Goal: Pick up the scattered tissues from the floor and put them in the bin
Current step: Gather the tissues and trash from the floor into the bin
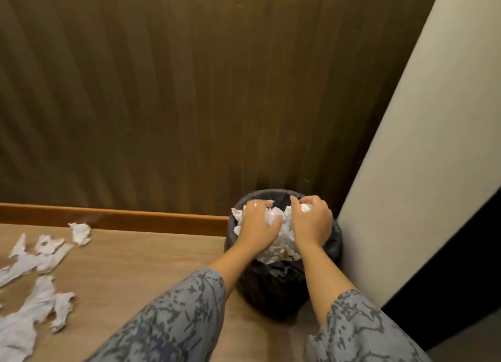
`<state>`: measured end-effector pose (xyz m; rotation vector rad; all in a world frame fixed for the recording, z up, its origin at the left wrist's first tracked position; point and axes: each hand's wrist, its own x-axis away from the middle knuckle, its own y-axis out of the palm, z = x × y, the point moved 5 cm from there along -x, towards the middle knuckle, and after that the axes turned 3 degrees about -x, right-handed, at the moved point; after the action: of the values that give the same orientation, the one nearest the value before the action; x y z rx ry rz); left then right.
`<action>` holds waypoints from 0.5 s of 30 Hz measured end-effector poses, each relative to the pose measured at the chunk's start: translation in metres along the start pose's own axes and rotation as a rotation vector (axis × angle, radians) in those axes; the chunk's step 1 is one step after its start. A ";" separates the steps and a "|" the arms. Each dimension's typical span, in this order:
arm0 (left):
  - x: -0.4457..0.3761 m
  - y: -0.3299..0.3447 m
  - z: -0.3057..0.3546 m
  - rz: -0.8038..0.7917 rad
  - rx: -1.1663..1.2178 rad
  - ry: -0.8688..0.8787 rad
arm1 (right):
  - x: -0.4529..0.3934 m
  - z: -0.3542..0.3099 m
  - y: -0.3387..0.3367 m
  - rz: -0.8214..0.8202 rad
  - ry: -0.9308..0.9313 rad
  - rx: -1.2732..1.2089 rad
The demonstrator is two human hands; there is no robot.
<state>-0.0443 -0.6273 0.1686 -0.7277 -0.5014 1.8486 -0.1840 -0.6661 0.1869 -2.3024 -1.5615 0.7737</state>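
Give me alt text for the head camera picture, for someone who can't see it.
Both hands, left hand and right hand, grip a wad of crumpled tissues over a black-lined bin standing by a wood-panelled wall. More torn tissues lie scattered on the floor to the left.

The white crumpled tissues scattered on the floor [40,277] run off the picture's edge at nine o'clock, so their full spread cannot be told. The two hands cover much of the white tissue wad [279,242] over the round black bin lined with a dark plastic bag [273,288], hiding the bin's inside. The left hand's [257,223] and right hand's [311,220] fingertips are buried in paper. Both grey patterned sleeves [173,323] are cut off at six o'clock.
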 end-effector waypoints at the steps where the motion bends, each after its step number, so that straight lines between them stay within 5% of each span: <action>1: -0.001 0.017 -0.003 -0.136 -0.104 -0.051 | -0.004 0.007 0.000 -0.028 0.053 0.061; 3: 0.002 0.037 -0.011 -0.373 -0.295 -0.100 | -0.007 0.012 0.002 -0.100 0.153 0.170; 5: 0.002 0.037 -0.017 -0.414 -0.328 -0.064 | -0.006 0.008 0.009 -0.132 0.224 0.162; 11: -0.009 -0.045 -0.035 -0.061 -0.234 0.080 | 0.014 -0.053 0.058 -0.088 0.210 -0.201; 15: -0.002 -0.118 -0.079 0.099 -0.372 -0.011 | 0.065 -0.120 0.119 -0.351 0.175 -0.516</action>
<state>0.0904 -0.5841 0.1866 -1.0054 -0.8433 1.8719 -0.0056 -0.6433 0.2102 -2.2213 -2.1869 0.0812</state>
